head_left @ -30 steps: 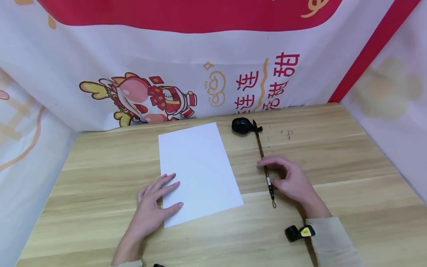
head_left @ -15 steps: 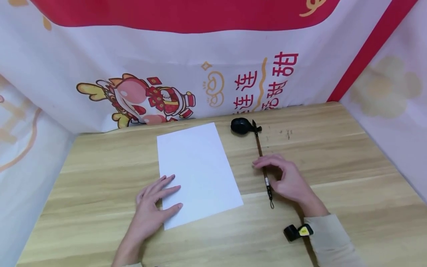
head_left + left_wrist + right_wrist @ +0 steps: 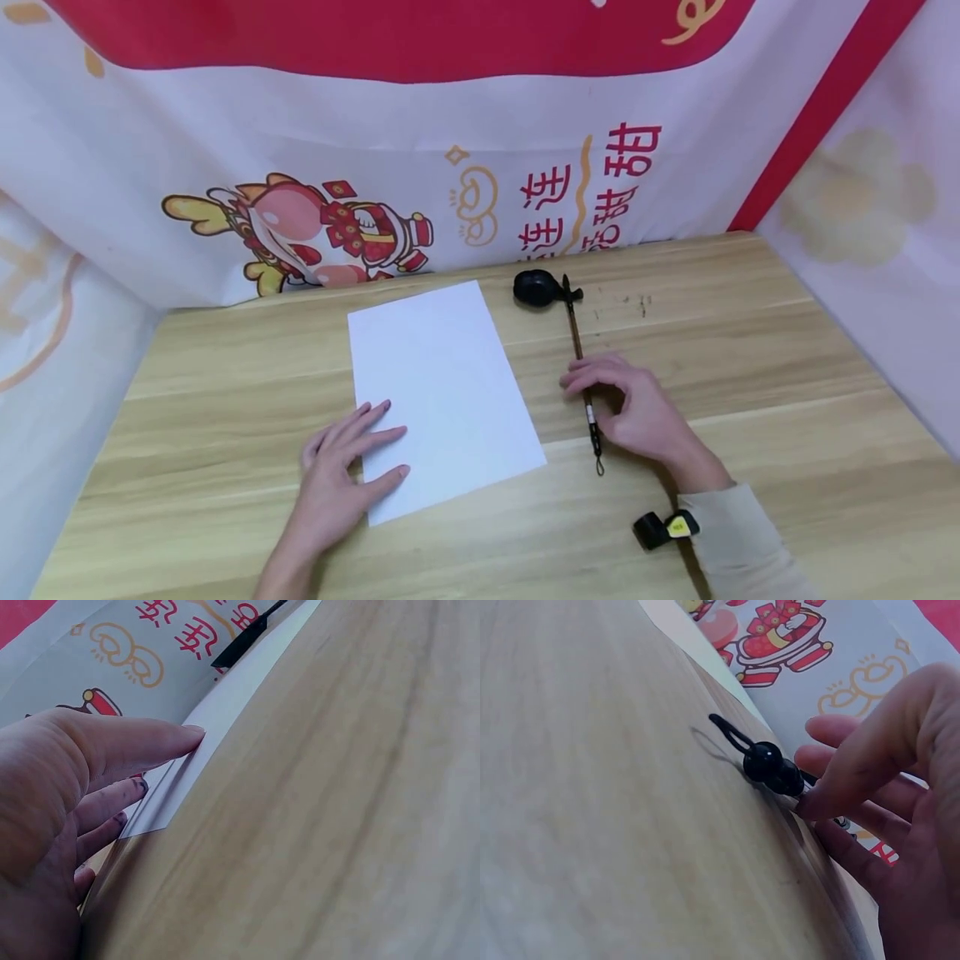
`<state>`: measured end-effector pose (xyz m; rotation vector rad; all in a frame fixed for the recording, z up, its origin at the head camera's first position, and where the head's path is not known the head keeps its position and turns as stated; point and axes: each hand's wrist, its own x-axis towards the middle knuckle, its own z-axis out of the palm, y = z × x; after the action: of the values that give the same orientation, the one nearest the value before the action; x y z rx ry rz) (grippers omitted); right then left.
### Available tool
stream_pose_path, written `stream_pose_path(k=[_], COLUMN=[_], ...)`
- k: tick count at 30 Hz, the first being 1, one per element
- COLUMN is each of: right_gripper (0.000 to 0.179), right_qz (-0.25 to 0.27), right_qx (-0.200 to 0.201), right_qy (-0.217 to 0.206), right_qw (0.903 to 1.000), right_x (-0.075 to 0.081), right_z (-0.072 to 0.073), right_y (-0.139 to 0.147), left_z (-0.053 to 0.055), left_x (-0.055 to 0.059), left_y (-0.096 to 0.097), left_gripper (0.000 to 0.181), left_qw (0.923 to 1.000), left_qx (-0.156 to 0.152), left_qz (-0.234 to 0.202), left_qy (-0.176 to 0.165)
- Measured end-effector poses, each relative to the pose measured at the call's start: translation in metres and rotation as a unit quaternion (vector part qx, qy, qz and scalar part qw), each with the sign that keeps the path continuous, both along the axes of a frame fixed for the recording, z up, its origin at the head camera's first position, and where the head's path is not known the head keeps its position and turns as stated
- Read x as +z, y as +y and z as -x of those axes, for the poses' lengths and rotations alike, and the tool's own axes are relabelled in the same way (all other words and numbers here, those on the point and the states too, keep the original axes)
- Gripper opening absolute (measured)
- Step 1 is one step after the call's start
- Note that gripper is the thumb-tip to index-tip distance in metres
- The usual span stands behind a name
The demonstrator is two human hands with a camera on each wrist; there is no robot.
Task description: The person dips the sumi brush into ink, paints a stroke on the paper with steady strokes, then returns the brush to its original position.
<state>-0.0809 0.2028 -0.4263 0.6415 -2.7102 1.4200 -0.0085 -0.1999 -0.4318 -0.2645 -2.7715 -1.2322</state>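
On the wood-grain surface (image 3: 225,467), the left hand (image 3: 333,479) rests with fingers spread over the left edge of a white paper sheet (image 3: 450,375). Right of the sheet, the right hand (image 3: 637,408) pinches a calligraphy brush (image 3: 576,333) near its looped end, bristles at a black ink dish's (image 3: 535,288) narrow end.

Red characters on the backdrop cloth

The white-and-red cloth (image 3: 300,125) behind the table (image 3: 750,350) bore red Chinese characters (image 3: 591,187): 连 appeared twice in one column and 甜 twice in the next. The lowest characters, cut off at the table's far edge, could not be read whole. The left wrist view showed both 连 tilted. On the black device (image 3: 651,530) at the right wrist, a yellow label (image 3: 682,524) carried dark marks too small to read, as was the brush's (image 3: 575,333) white label (image 3: 590,414).
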Motion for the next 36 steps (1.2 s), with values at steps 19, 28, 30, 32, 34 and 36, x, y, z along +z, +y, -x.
stream_pose_path(k=[19,28,30,32,34,36], right_gripper=[0.047,0.048,0.048,0.047,0.047,0.047], right_qz=[0.016,0.033,0.034,0.032,0.028,0.023], right_qx=[0.004,-0.002,-0.006,-0.009,-0.01,-0.012], right_qy=[0.033,0.032,0.036,0.041,0.045,0.047], right_qw=[0.9993,0.9989,0.9987,0.9986,0.9986,0.9986], right_x=[-0.002,-0.007,-0.007,-0.007,-0.007,-0.007], right_z=[0.001,0.001,0.001,0.001,0.001,0.0], right_y=[-0.012,-0.011,-0.01,-0.01,-0.01,-0.009], left_z=[-0.001,-0.002,-0.001,0.0,0.001,0.001], left_x=[0.004,0.001,0.0,0.001,0.001,0.001], left_y=[-0.003,0.0,0.001,0.002,0.003,0.004], left_gripper=[0.063,0.082,0.084,0.087,0.089,0.092], left_qw=[0.9998,0.9989,0.9988,0.9986,0.9986,0.9987], left_qx=[0.009,0.031,0.032,0.034,0.034,0.034], left_qz=[0.013,0.018,0.019,0.018,0.015,0.011], left_qy=[-0.009,-0.029,-0.033,-0.037,-0.038,-0.037])
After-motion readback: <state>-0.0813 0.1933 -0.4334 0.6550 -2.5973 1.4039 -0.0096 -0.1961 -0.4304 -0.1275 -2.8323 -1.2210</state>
